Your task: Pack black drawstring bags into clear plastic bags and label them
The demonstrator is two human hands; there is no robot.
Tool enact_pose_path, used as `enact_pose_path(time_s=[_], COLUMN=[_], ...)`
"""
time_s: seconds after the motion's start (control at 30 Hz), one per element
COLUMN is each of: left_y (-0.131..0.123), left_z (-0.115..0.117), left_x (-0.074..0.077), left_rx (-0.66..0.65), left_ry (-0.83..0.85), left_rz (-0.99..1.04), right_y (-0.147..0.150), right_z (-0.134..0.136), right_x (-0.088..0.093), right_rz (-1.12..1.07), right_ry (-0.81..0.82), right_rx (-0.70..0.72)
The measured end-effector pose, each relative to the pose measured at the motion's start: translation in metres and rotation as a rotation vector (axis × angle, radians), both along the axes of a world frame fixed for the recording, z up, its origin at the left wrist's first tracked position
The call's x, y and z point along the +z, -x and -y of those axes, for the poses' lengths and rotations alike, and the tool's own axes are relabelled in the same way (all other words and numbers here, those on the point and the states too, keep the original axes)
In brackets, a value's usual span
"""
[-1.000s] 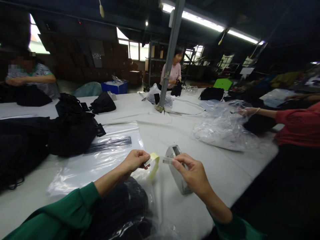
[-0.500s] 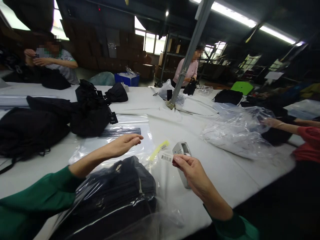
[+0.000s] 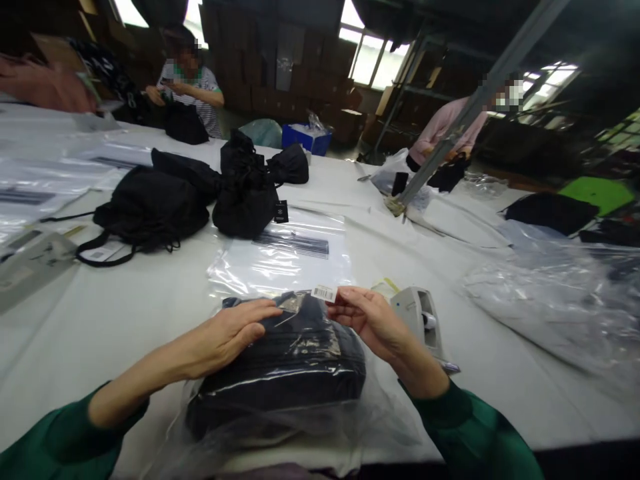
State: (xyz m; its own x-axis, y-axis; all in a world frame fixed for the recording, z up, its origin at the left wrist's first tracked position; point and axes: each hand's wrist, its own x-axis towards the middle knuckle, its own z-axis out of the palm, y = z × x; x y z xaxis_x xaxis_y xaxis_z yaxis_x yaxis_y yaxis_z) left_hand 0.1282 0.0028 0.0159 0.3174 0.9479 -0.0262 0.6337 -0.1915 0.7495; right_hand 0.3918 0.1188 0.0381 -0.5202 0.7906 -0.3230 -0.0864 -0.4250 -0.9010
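Observation:
A black bag (image 3: 280,380) in a clear plastic bag (image 3: 380,413) lies on the table before me. My left hand (image 3: 230,333) rests with fingers stretched out on the plastic at its upper left. Between thumb and fingertips, my right hand (image 3: 373,320) pinches a small white barcode label (image 3: 324,293) by its right end, over the bag's far edge. Just right of that hand stands a grey label dispenser (image 3: 417,317), with a bit of yellow strip (image 3: 387,287) behind it.
Flat clear plastic bags (image 3: 300,260) lie beyond the wrapped bag. Several black drawstring bags (image 3: 155,207) sit at the left, near a grey box (image 3: 35,267). Crumpled plastic (image 3: 555,293) covers the right side. A metal post (image 3: 470,113) rises from the table; two people work across it.
My view has swung left. The right hand has brought the label over the wrapped bag, and my left hand has come down onto the plastic.

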Motion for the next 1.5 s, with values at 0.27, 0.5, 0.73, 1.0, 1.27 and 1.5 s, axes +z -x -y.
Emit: enact_pose_path(time_s=[0.27,0.5,0.73,1.0,1.27,1.5], left_y=[0.006,0.006,0.001,0.002,0.013,0.013], left_z=[-0.002,0.017,-0.022,-0.028,-0.014,-0.005], left_x=[-0.022,-0.039,-0.036,-0.047,-0.042,-0.039], left_rx=[-0.225,-0.200,-0.259,-0.336,-0.286,-0.261], left_ry=[0.210,0.220,0.073,0.205,0.244,0.243], left_rz=[-0.051,-0.184,-0.149,-0.124,-0.132,-0.106], right_y=[0.026,0.011,0.009,0.015,0.038,0.062], right_z=[-0.010,0.007,0.010,0.007,-0.004,-0.011], right_x=[-0.047,-0.066,-0.066,-0.059,-0.048,-0.052], right_rz=[0.126,0.191,0.252,0.286,0.407,0.405], right_ry=[0.212,0.135,0.065,0.120,0.092,0.215], right_rx=[0.080,0.070,0.092,0.090,0.061,0.182])
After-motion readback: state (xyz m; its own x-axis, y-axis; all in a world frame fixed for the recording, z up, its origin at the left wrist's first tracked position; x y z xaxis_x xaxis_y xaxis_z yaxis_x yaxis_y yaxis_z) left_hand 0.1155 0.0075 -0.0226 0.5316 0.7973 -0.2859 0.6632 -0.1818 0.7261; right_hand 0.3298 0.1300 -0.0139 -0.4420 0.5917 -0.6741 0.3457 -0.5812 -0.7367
